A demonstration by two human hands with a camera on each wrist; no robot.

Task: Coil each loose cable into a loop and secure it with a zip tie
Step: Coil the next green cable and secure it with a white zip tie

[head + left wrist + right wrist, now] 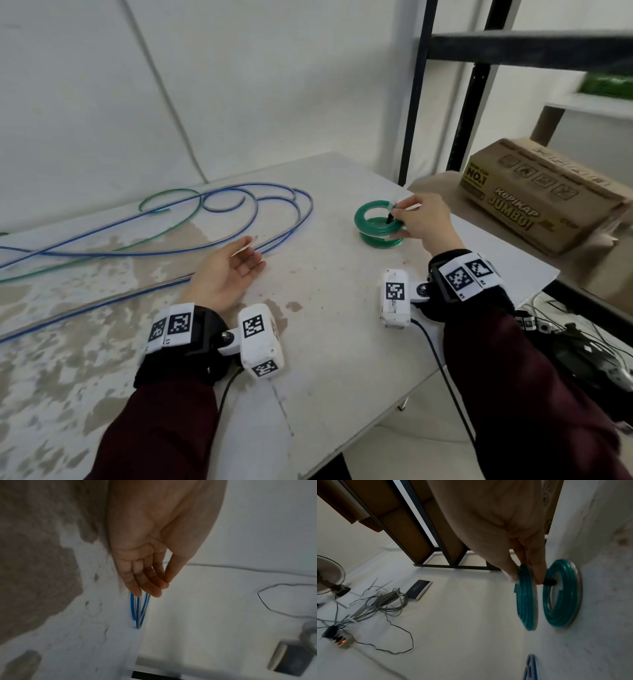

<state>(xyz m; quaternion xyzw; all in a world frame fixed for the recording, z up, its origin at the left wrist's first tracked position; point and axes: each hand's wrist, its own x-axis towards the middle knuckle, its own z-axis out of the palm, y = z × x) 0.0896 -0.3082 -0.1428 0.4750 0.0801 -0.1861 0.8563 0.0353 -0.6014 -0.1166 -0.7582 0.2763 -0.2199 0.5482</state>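
Note:
Two green cable coils show on the white table (342, 342). One coil (381, 241) (561, 595) lies flat with a black zip tie (549, 583) on it. My right hand (397, 214) (525, 578) pinches the other coil (371, 213) (527, 601) by its rim just above the first. My left hand (239, 260) (164, 584) rests palm up near the loose blue cable (311, 204) (137, 612). Its thumb lies against the forefinger, with a thin pale zip tie (245, 246) between them. A loose green cable (164, 191) sprawls with the blue one.
A cardboard box (541, 195) sits on a low shelf right of the table, beside a black rack (476, 102). On the floor lie tangled grey cables (388, 601), a power strip (342, 641) and a fan (329, 574). The table's right edge is close to my right wrist.

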